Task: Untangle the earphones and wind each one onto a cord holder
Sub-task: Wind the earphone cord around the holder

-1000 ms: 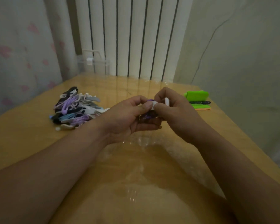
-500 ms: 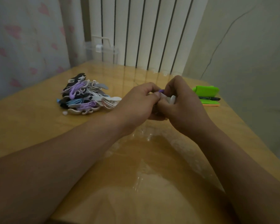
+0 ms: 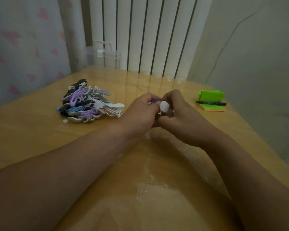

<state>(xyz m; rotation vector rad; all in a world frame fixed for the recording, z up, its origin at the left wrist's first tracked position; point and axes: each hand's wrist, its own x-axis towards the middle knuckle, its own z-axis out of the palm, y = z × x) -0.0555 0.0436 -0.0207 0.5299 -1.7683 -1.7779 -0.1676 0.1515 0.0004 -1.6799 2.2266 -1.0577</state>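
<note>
Above the middle of the wooden table (image 3: 40, 134), my left hand (image 3: 138, 114) and my right hand (image 3: 180, 117) meet. Between them is a white cord holder (image 3: 164, 106) with a purple earphone cord (image 3: 154, 102) on it. My right hand grips the holder, whose rounded white end sticks out between the thumbs. The fingers of my left hand pinch the purple cord beside it. Most of the cord and holder is hidden inside the hands. A pile of earphones and cord holders (image 3: 88, 104) in purple, blue, black and white lies to the left, apart from my hands.
A green sticky-note pad (image 3: 211, 99) with a black pen (image 3: 211, 103) across it lies near the table's right edge. A clear plastic box (image 3: 103, 55) stands at the back by the white radiator (image 3: 148, 34). A small white piece (image 3: 65, 121) lies beside the pile.
The camera has tilted, so everything sits differently in the frame. My hands stay together on the holder, and more of its white end now shows between the thumbs.
</note>
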